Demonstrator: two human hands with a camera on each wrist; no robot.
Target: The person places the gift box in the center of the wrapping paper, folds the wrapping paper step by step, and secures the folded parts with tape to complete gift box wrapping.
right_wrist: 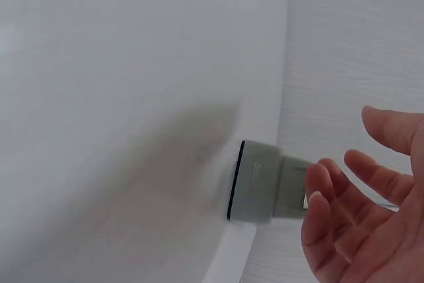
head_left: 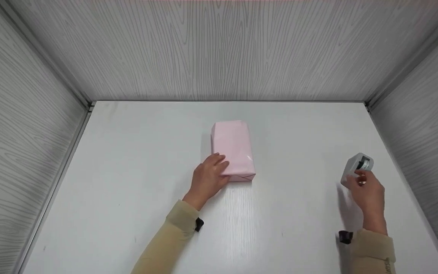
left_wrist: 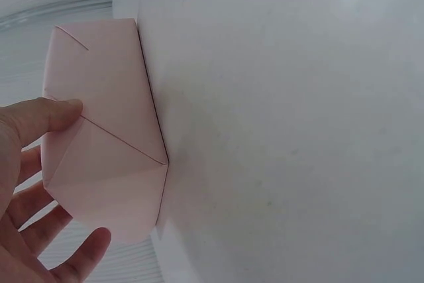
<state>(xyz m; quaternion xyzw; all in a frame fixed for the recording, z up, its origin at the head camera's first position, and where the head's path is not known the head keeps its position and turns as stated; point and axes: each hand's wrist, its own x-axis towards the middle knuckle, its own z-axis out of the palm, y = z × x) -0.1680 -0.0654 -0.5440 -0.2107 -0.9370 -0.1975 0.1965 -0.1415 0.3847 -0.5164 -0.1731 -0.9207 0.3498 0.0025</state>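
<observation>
A box-shaped package wrapped in pink paper [head_left: 234, 146] lies in the middle of the white table. My left hand [head_left: 209, 175] holds its near left corner, fingers over the top and thumb against the folded end. The left wrist view shows the thumb pressed on that end's paper folds [left_wrist: 112, 97], beside a diagonal crease. Over at the right, a grey tape dispenser [head_left: 352, 166] stands on the table. My right hand [head_left: 369, 194] is at its near end, fingers bent loosely. In the right wrist view its thumb is apart from the fingers, which overlap the dispenser's end [right_wrist: 262, 180].
The white tabletop [head_left: 127, 152] is bounded by wood-grain panels at the back [head_left: 219, 49], left [head_left: 21, 133] and right [head_left: 428, 114]. The tape dispenser stands close to the right panel. Black straps [head_left: 199, 224] show at both sleeve cuffs.
</observation>
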